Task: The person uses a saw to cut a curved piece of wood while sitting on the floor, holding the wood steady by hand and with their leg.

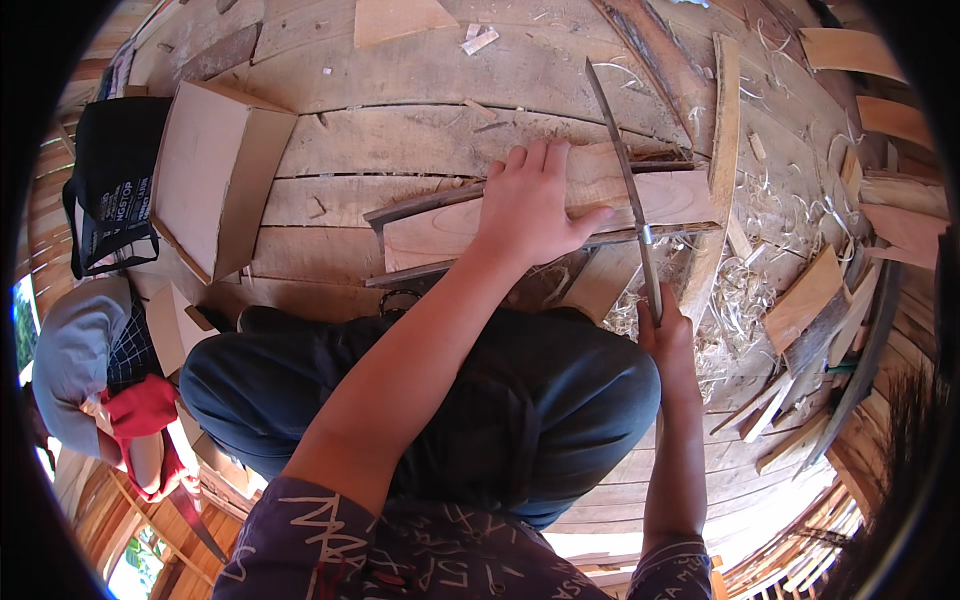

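Observation:
A pale wooden board point(430, 233) lies across the floor in front of my knees, with dark-edged strips of wood along its long sides. My left hand point(528, 200) presses down on its middle, the fingers bent over the far edge and the thumb spread to the right. My right hand point(667, 325) is wrapped round the handle of a machete point(617, 140). Its long, thin dark blade passes above the board's right part and points away from me. A shiny metal collar joins blade and handle. Whether the blade touches the wood I cannot tell.
A long narrow plank point(723, 130) crosses beyond the board's right end. Curled wood shavings point(740, 310) and offcuts point(805, 300) litter the right side. On the left stand a cardboard box point(205, 170) and a black bag point(115, 170). Another person point(85, 340) sits at the far left.

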`<control>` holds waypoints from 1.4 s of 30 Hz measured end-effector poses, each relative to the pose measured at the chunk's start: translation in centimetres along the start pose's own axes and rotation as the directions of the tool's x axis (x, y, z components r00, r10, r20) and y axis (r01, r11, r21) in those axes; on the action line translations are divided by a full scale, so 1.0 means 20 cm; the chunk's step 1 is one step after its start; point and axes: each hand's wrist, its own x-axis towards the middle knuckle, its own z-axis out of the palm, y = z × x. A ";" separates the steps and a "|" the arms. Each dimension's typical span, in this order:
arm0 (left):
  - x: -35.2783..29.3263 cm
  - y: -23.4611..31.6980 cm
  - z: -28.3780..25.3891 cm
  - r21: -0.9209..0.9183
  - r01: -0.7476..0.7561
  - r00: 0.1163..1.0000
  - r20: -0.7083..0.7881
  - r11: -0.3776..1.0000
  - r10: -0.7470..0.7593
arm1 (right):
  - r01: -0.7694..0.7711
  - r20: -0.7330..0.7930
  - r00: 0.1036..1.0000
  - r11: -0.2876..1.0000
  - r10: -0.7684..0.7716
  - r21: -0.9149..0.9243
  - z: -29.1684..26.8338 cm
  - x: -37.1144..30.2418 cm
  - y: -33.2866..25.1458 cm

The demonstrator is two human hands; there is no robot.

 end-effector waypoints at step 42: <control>-0.69 -0.02 -0.79 -0.203 -0.246 0.962 -0.169 0.948 0.214 | 0.145 -0.426 0.874 0.962 -0.234 -0.230 -0.08 -0.46 -0.55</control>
